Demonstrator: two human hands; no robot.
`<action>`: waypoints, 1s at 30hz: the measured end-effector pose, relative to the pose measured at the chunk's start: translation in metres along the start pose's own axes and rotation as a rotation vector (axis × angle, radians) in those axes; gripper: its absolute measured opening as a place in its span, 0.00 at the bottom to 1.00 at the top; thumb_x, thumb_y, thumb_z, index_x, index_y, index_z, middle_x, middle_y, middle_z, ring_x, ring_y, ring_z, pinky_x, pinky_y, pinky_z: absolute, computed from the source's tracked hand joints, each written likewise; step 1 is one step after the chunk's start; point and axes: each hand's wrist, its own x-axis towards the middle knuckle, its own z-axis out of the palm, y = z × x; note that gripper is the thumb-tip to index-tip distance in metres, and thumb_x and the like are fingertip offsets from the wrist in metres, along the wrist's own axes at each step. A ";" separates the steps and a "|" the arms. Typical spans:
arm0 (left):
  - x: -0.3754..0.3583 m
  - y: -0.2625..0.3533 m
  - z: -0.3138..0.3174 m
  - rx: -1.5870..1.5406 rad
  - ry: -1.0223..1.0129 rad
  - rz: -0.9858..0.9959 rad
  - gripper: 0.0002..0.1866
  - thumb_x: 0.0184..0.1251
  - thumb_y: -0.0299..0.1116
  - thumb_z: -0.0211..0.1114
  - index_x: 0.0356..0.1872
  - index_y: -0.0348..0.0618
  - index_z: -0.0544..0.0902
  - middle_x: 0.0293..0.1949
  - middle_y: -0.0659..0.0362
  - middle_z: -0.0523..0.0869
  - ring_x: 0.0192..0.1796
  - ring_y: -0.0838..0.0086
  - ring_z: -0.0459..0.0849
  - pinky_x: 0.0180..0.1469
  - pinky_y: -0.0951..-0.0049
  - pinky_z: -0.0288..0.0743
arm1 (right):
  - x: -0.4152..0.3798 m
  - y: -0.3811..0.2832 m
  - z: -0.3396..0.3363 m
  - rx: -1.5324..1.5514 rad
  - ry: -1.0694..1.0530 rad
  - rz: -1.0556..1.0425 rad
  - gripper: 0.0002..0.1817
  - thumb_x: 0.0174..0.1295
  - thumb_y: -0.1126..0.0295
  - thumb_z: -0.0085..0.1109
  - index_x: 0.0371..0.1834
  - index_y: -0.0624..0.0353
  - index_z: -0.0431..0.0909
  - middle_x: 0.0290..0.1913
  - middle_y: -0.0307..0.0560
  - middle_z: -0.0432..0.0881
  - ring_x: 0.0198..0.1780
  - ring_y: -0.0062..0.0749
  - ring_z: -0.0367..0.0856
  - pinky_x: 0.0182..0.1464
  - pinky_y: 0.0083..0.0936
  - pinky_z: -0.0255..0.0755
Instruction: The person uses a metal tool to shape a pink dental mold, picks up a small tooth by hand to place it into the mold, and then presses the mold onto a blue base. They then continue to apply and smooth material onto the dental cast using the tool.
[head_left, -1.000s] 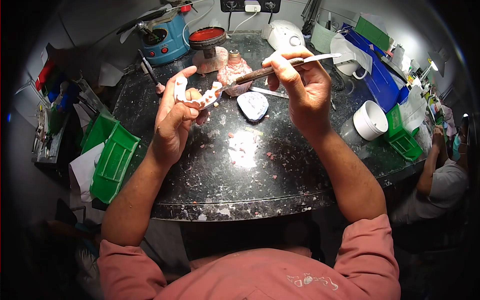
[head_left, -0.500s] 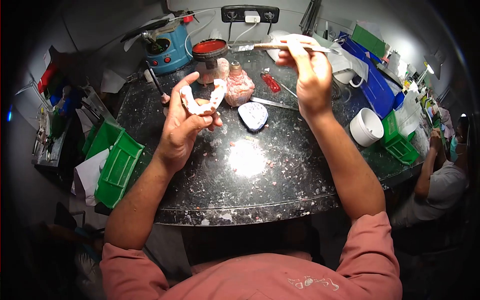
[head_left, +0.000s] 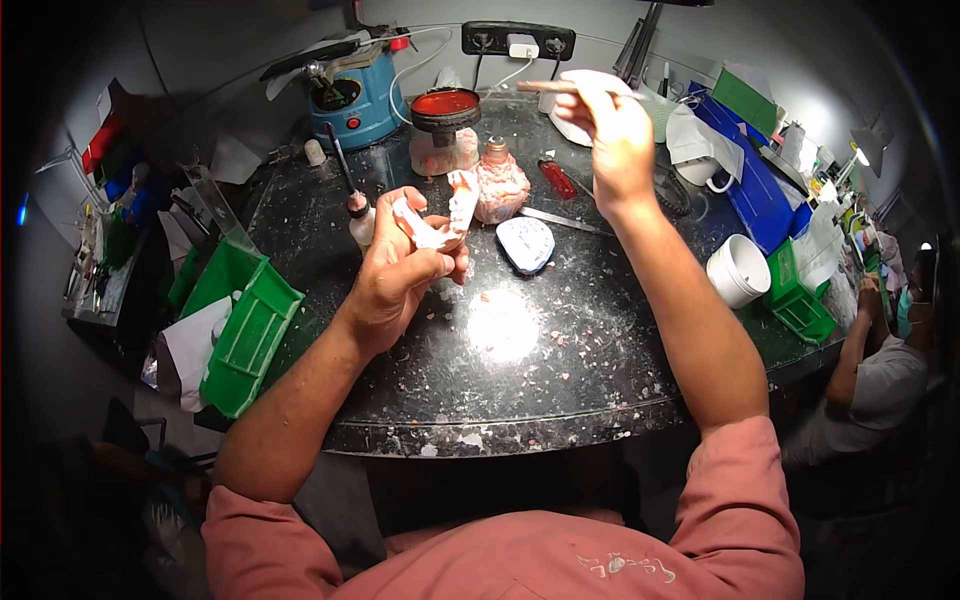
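Note:
My left hand [head_left: 392, 280] is closed on a pale pink, horseshoe-shaped denture piece [head_left: 462, 212], pinched between thumb and fingers above the bench. Its teeth-like bumps show along the right arm. Higher up at the right, my right hand [head_left: 622, 140] grips a slim wax knife [head_left: 548, 88] by its brown handle; the blade is hard to make out. Between the hands stands a bottle-like lamp [head_left: 500, 185] caked in pink wax, with a metal neck. Behind it, a round black pan of red wax [head_left: 446, 104] rests on a wax-covered stand. A white plaster piece with a blue edge [head_left: 525, 244] lies nearer me.
A metal spatula [head_left: 568, 222] and a red object [head_left: 557, 180] lie on the speckled black bench [head_left: 590, 350]. At left are a brush [head_left: 342, 160], a blue machine [head_left: 375, 105] and a green bin [head_left: 245, 345]. A white tub [head_left: 738, 268] stands right; a co-worker [head_left: 885, 375] sits beyond.
My left hand has come lower and slightly right, turning the denture piece. The wax knife has moved away from the wax pan and swung in my right hand. The whole view has shifted slightly.

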 end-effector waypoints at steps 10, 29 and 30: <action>0.001 -0.003 0.002 0.069 0.009 -0.067 0.31 0.54 0.25 0.65 0.54 0.54 0.58 0.42 0.55 0.73 0.43 0.69 0.76 0.48 0.67 0.72 | -0.042 -0.004 -0.019 0.028 0.067 0.168 0.12 0.70 0.66 0.51 0.44 0.66 0.77 0.37 0.45 0.82 0.39 0.25 0.81 0.48 0.23 0.76; -0.001 -0.001 0.009 0.050 0.003 -0.049 0.31 0.51 0.26 0.65 0.54 0.54 0.58 0.44 0.55 0.70 0.43 0.68 0.74 0.48 0.66 0.69 | -0.055 -0.047 -0.003 0.046 -0.205 -0.075 0.07 0.66 0.71 0.55 0.41 0.64 0.76 0.36 0.46 0.82 0.33 0.22 0.80 0.39 0.19 0.75; -0.001 0.000 0.010 0.044 0.009 -0.039 0.31 0.51 0.26 0.65 0.54 0.54 0.58 0.43 0.55 0.71 0.43 0.68 0.74 0.48 0.66 0.69 | -0.056 -0.047 -0.003 0.045 -0.205 -0.075 0.07 0.66 0.71 0.55 0.41 0.64 0.76 0.36 0.46 0.82 0.33 0.22 0.80 0.39 0.19 0.75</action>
